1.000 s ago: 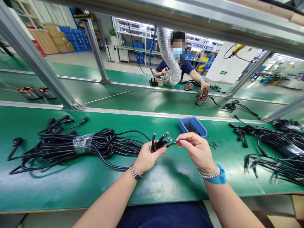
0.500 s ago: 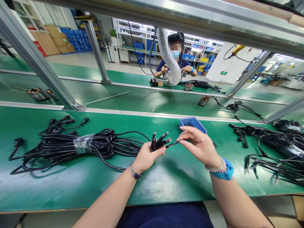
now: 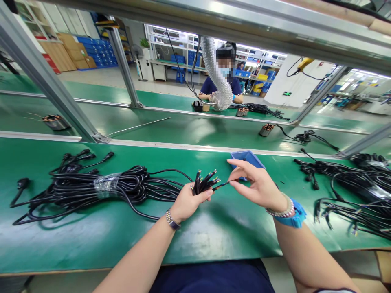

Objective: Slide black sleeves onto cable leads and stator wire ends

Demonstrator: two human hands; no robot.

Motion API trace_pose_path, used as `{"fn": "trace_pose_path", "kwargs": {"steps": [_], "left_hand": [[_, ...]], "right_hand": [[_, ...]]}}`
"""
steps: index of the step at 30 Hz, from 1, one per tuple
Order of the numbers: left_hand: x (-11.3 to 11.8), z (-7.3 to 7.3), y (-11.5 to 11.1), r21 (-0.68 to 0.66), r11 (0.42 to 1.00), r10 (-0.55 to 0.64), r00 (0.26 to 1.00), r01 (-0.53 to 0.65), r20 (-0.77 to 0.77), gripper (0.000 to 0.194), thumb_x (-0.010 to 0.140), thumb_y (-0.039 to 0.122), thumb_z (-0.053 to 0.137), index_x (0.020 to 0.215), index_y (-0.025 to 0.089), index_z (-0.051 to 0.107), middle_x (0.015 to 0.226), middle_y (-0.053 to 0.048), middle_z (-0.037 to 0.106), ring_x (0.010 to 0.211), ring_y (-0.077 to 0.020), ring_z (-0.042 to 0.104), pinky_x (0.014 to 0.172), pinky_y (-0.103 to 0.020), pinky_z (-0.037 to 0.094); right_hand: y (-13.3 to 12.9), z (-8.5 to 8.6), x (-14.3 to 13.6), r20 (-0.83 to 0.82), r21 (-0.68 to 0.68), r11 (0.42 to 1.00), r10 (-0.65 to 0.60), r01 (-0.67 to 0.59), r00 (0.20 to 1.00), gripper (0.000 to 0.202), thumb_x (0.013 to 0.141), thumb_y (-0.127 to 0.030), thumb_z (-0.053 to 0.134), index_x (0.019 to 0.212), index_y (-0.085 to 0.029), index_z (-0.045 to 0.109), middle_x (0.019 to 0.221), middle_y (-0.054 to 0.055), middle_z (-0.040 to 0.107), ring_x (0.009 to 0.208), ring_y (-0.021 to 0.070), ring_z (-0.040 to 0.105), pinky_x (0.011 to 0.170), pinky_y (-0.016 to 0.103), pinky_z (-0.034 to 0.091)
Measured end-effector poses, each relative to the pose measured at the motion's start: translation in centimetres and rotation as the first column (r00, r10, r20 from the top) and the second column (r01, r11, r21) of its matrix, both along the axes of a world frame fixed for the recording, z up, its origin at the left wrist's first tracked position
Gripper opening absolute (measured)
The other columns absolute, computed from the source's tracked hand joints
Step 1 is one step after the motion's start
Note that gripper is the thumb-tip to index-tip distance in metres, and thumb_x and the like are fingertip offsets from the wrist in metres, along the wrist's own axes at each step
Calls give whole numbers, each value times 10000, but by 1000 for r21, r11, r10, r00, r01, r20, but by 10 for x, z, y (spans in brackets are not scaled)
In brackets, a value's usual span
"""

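My left hand (image 3: pixel 190 201) is closed round the ends of several black cables (image 3: pixel 201 185), whose stripped tips show small coloured wires. These cables run left to a bundle (image 3: pixel 122 183) wrapped in clear film, with black plugs at its far end. Thumb and forefinger of my right hand (image 3: pixel 255 183) pinch the tip of one cable end (image 3: pixel 220 186) that sticks out to the right of the bunch; its other fingers are raised. Behind my right hand stands a blue bin (image 3: pixel 249 156), its contents mostly hidden by the hand.
More black cables (image 3: pixel 351 179) lie on the green bench at the right. Copper-wound cores (image 3: pixel 266 129) stand beyond the metal rail (image 3: pixel 183 145). Slanted metal posts (image 3: pixel 125 65) frame the bench. Across it sits a masked person (image 3: pixel 224 81) behind a clear ribbed hose (image 3: pixel 214 69).
My right hand has shifted slightly, its wrist a little to the right, still pinching the cable end. My left hand stays put. The person opposite has lowered their hands.
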State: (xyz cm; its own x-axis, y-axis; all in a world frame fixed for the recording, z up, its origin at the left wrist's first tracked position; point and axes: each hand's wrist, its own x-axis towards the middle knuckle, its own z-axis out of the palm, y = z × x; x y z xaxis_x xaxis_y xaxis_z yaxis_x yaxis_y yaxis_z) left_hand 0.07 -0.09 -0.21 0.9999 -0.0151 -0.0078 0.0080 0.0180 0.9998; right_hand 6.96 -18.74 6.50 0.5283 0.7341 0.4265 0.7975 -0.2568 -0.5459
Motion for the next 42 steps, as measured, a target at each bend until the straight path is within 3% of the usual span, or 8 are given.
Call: {"fn": "trace_pose_path", "kwargs": {"steps": [12,15,17,19,22,29,36,42], "left_hand": [[0,0,-2,-9,1000,11,1000,-11,4,234,672,334,619,728,107,602,572,-4,573,527,-102,482,525,-216,380],[0,0,-4,12,998,63,997,-64,38,245,679,322,618,820,122,633,654,-19,627,585,-126,531,559,-227,410],[0,1,-6,19,996,83,995,-84,59,267,680,305,621,887,137,638,745,-34,656,668,-152,567,609,-240,432],[0,2,-7,20,996,87,994,-89,73,283,681,283,623,929,147,631,829,-44,665,744,-170,583,652,-248,444],[0,2,-8,14,994,104,990,-106,95,284,688,259,618,952,156,617,912,-47,659,811,-179,588,701,-255,451],[-1,1,-11,77,979,176,974,-188,140,250,700,262,606,924,150,610,913,-49,656,852,-191,584,767,-284,448],[0,-7,-13,142,973,147,962,-182,231,222,731,272,573,909,150,622,907,-60,648,854,-194,579,791,-297,436],[-1,-5,-16,348,921,59,947,-173,315,195,788,250,493,913,160,612,896,-61,635,836,-175,568,761,-265,423]], "right_hand": [[17,-18,-7,-197,5,997,75,-75,978,547,734,-161,523,1244,-224,336,808,12,647,777,140,599,767,304,472],[15,-22,-9,-344,98,995,22,12,939,491,716,-198,579,1174,-203,402,844,31,645,745,134,598,710,287,487],[12,-23,-11,-418,147,982,-47,119,907,323,713,-240,595,1021,-183,516,827,42,643,707,132,592,646,271,490],[11,-23,-13,-449,158,968,-107,197,887,160,720,-267,589,845,-166,589,762,41,641,661,127,581,599,261,482],[12,-24,-15,-479,155,956,-148,250,865,121,716,-275,594,745,-161,622,676,31,637,592,118,561,552,255,468],[17,-41,-18,-709,385,869,62,312,703,125,738,-274,575,733,-151,598,652,31,640,564,118,579,528,259,476],[25,-54,-21,-578,294,912,-70,288,813,137,711,-290,580,721,-154,590,620,27,618,570,125,573,556,265,481],[28,-48,-18,-364,237,956,-79,175,928,99,712,-227,560,645,-157,580,669,36,604,626,130,547,593,266,465]]}}
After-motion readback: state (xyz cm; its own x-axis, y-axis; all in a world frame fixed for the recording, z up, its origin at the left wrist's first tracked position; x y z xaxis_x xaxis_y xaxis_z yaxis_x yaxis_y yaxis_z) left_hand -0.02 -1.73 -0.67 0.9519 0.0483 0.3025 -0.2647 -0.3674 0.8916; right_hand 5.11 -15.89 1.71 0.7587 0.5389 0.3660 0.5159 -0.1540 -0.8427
